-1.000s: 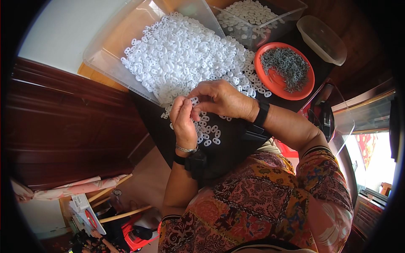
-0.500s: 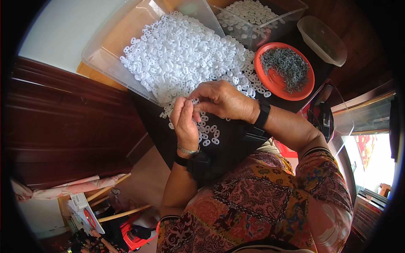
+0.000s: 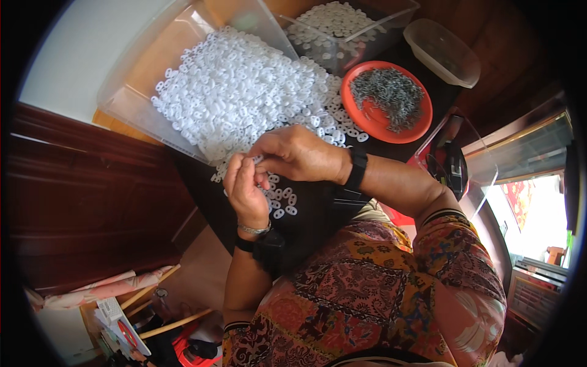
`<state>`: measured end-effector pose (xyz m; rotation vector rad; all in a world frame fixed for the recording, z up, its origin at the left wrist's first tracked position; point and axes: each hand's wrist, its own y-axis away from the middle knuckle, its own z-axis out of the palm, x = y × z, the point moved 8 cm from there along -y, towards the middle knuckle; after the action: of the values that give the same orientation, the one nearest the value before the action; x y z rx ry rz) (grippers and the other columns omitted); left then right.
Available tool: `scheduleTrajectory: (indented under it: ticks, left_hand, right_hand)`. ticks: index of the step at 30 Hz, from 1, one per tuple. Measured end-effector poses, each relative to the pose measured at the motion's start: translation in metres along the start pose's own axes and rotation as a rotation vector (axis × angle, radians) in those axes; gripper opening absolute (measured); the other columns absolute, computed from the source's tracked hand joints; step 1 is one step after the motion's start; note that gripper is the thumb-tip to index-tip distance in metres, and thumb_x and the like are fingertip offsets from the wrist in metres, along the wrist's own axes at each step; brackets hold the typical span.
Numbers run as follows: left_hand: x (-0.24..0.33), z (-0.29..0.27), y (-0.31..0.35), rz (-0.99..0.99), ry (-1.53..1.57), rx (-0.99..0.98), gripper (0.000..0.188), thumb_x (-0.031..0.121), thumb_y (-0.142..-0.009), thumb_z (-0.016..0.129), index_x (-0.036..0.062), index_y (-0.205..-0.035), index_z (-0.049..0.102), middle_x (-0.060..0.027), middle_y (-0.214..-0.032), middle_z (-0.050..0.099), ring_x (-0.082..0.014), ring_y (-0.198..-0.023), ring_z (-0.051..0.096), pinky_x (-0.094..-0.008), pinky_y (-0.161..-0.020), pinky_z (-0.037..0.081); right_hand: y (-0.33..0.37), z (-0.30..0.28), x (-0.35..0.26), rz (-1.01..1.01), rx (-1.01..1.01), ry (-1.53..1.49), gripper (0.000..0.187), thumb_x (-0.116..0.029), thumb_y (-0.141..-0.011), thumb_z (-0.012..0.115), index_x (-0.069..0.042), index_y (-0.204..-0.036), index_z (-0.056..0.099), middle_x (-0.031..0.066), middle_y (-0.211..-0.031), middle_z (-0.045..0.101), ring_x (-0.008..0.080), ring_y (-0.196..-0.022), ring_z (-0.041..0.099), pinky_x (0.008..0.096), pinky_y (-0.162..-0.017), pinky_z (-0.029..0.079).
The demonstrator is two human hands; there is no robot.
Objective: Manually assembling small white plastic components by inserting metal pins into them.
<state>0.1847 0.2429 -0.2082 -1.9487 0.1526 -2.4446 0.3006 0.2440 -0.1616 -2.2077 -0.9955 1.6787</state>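
My left hand (image 3: 246,192) and my right hand (image 3: 302,154) meet over the black tabletop (image 3: 315,211), fingertips together. Pinched between them is a small white plastic oval piece with two holes (image 3: 258,159), partly covered by the fingers. Whether a metal part is also held there is hidden. Just beyond the hands, a big heap of the same white pieces (image 3: 226,92) spills out of a tipped clear plastic bin (image 3: 125,85). Several loose white pieces (image 3: 284,202) lie on the table beside my left hand, below the right wrist.
An orange-red plate (image 3: 422,125) right of the heap holds many small grey metal parts (image 3: 391,95). Behind it stands another clear bin (image 3: 336,52) with white pieces. A shallow translucent tray (image 3: 440,52) sits at the far right. Dark wooden panelling (image 3: 92,196) borders the left side.
The view has shifted a little, so the whole scene sits further left. Both hands stay together at the white piece, with only slight finger movement.
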Motion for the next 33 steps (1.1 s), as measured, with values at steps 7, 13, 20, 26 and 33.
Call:
scheduleTrajectory:
  ticks: [7, 13, 20, 26, 33]
  left_hand:
    - [-0.001, 0.003, 0.002, -0.03, 0.11, 0.016, 0.021, 0.019, -0.092, 0.046, 0.006, -0.077, 0.048, 0.003, -0.059, 0.034, -0.0058, -0.048, 0.033, -0.0195, -0.042, 0.027]
    - [-0.002, 0.003, 0.004, -0.051, 0.142, 0.044, 0.02, 0.017, -0.091, 0.045, 0.008, -0.073, 0.045, 0.0035, -0.06, 0.033, -0.0053, -0.048, 0.031, -0.0195, -0.041, 0.026]
    - [-0.002, 0.003, 0.005, -0.018, 0.143, 0.033, 0.02, 0.016, -0.09, 0.045, 0.0073, -0.072, 0.044, 0.0037, -0.06, 0.033, -0.0047, -0.048, 0.03, -0.0195, -0.041, 0.025]
    - [0.001, 0.005, 0.003, 0.013, 0.154, 0.016, 0.022, 0.018, -0.092, 0.045, 0.0068, -0.074, 0.044, 0.0035, -0.061, 0.035, -0.0049, -0.05, 0.032, -0.0198, -0.043, 0.028]
    - [0.008, 0.001, -0.002, 0.068, -0.006, -0.048, 0.024, 0.021, -0.094, 0.045, 0.0038, -0.078, 0.05, 0.0029, -0.061, 0.038, -0.006, -0.052, 0.038, -0.0197, -0.047, 0.032]
  right_hand:
    - [0.001, 0.0, -0.005, -0.061, 0.03, 0.054, 0.015, -0.012, -0.08, 0.066, -0.003, -0.09, 0.061, 0.0128, -0.077, 0.064, 0.032, -0.071, 0.065, 0.0366, -0.062, 0.051]
    - [0.002, 0.0, -0.007, -0.095, 0.041, 0.075, 0.015, -0.014, -0.08, 0.066, -0.004, -0.089, 0.06, 0.0118, -0.073, 0.064, 0.0317, -0.069, 0.064, 0.0368, -0.06, 0.051]
    - [0.003, 0.001, -0.008, -0.081, 0.017, 0.073, 0.017, -0.013, -0.079, 0.068, -0.005, -0.091, 0.06, 0.0114, -0.075, 0.064, 0.0312, -0.071, 0.064, 0.036, -0.062, 0.051]
    - [0.002, 0.0, -0.005, -0.029, -0.003, -0.065, 0.018, -0.008, -0.08, 0.069, -0.003, -0.096, 0.062, 0.0091, -0.079, 0.065, 0.0226, -0.074, 0.067, 0.0312, -0.065, 0.052]
    - [-0.003, 0.004, 0.001, 0.056, -0.029, -0.237, 0.022, -0.005, -0.08, 0.07, 0.0, -0.101, 0.063, 0.0068, -0.082, 0.067, 0.0138, -0.077, 0.066, 0.0262, -0.068, 0.052]
